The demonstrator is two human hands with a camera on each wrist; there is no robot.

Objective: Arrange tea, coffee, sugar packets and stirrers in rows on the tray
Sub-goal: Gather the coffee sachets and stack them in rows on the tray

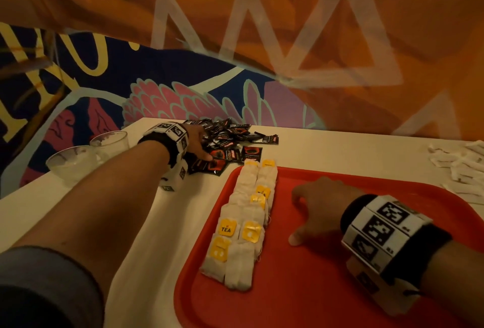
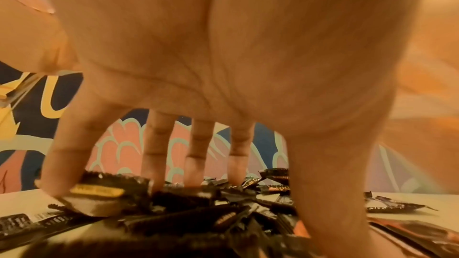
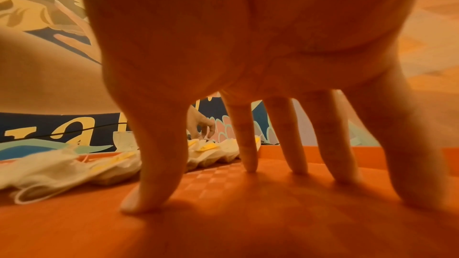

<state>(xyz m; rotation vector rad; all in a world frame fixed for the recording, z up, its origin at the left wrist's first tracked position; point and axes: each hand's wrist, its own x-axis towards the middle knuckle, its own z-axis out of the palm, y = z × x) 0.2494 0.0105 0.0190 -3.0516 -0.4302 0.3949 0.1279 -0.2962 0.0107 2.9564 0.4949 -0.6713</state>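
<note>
step: coffee row | left hand [image 1: 195, 144] fingers spread, tips on coffee packets [image 1: 230, 141] heaped on tabletop [image 1: 340, 149] | right hand [image 1: 318, 209] splayed, steadying tray [image 1: 301, 301] | we should pinch few, lay beside tea bags [image 1: 246, 222]

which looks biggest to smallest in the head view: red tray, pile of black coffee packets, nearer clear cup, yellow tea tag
1. red tray
2. pile of black coffee packets
3. nearer clear cup, though it sits closer to the camera than the pile, so the gap between these two is unsure
4. yellow tea tag
</note>
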